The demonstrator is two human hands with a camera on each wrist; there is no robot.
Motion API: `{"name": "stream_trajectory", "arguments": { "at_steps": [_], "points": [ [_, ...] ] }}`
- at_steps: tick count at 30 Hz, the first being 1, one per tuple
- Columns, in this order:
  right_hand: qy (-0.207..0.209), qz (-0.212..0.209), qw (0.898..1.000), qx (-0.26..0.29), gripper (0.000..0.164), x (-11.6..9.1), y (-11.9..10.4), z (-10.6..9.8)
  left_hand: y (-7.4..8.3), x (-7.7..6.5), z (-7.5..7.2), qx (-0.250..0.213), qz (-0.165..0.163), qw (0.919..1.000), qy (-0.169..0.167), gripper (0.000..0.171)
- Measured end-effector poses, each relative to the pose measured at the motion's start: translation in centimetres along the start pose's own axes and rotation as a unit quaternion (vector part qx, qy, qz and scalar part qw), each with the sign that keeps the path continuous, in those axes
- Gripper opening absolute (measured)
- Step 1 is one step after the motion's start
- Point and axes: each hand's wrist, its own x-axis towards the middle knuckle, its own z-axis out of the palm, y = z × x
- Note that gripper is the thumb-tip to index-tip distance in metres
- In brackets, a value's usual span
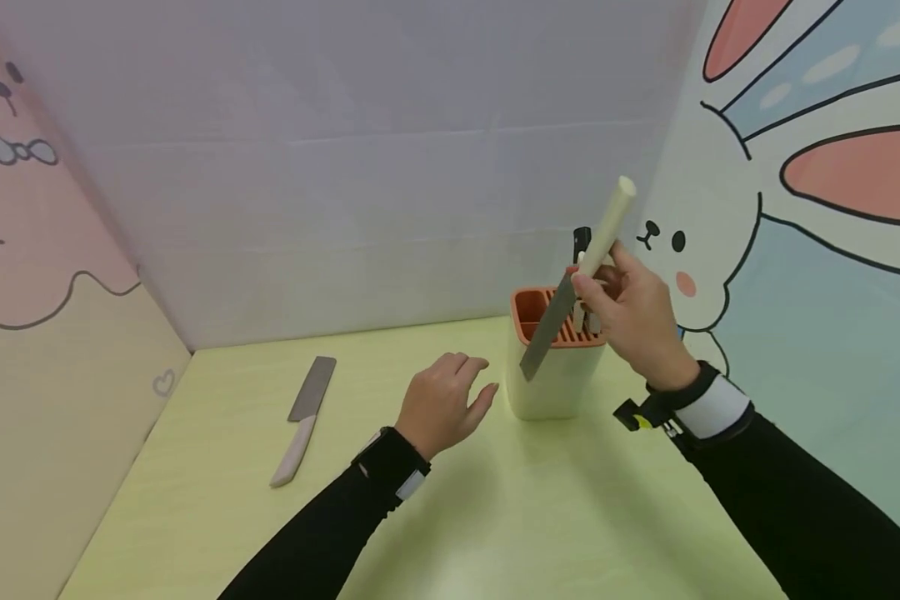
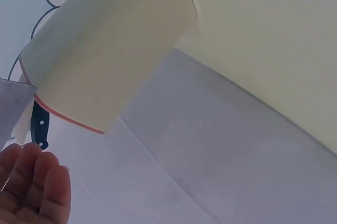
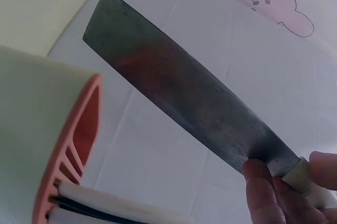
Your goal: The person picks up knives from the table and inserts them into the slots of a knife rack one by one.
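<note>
My right hand [image 1: 637,312] pinches a kitchen knife where its pale round handle [image 1: 607,225] meets the blade. The broad grey blade [image 3: 195,97] slants down to the left, in front of the knife block [image 1: 555,383] in the head view. That block is cream with an orange slotted top [image 1: 525,308]. Several knives stand in its slots, one with a black riveted handle [image 2: 40,124]. My left hand [image 1: 442,404] hovers left of the block, fingers loosely bent and holding nothing; its fingertips [image 2: 55,187] show in the left wrist view.
A second knife, a cleaver [image 1: 313,392] with a pale handle, lies on the left part of the yellow-green table [image 1: 217,400]. A lilac back wall [image 1: 345,208] rises behind the table, with cartoon-printed panels on both sides.
</note>
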Motion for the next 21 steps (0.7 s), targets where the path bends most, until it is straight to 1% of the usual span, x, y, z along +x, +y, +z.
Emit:
{"name": "stream_trajectory", "arguments": {
  "at_steps": [3, 7, 9, 12, 14, 16, 18, 21],
  "points": [
    [0.014, -0.021, 0.999, -0.026, 0.049, 0.7, -0.3, -0.3, 0.1, 0.9, 0.8, -0.006, -0.001, 0.9996, -0.027, 0.032],
    [0.029, -0.04, 0.998, -0.044, 0.058, 1.3, -0.6, -0.5, 0.6, 1.9, 1.9, -0.011, 0.012, 0.9984, -0.054, 0.039],
    [0.036, -0.043, 0.997, -0.056, 0.058, 1.6, -0.8, -0.7, 0.8, 2.4, 2.4, -0.007, 0.02, 0.9972, -0.071, 0.045],
    [0.048, -0.039, 0.995, -0.073, 0.059, 2.1, -1.1, -1.0, 1.3, 2.9, 3.1, 0.014, 0.029, 0.9931, -0.113, 0.057],
    [0.055, -0.036, 0.995, -0.081, 0.058, 2.4, -1.3, -1.1, 1.6, 3.1, 3.5, 0.024, 0.029, 0.989, -0.143, 0.064],
    [0.061, -0.035, 0.993, -0.091, 0.058, 2.7, -1.5, -1.3, 1.8, 3.1, 3.8, 0.03, 0.025, 0.9852, -0.167, 0.069],
    [0.065, -0.042, 0.992, -0.101, 0.055, 3.0, -1.6, -1.3, 2.0, 3.1, 4.1, 0.032, 0.022, 0.9831, -0.179, 0.073],
    [0.072, -0.051, 0.989, -0.117, 0.053, 3.2, -1.8, -1.4, 2.2, 3.1, 4.4, 0.032, 0.02, 0.9829, -0.18, 0.075]
  ]
}}
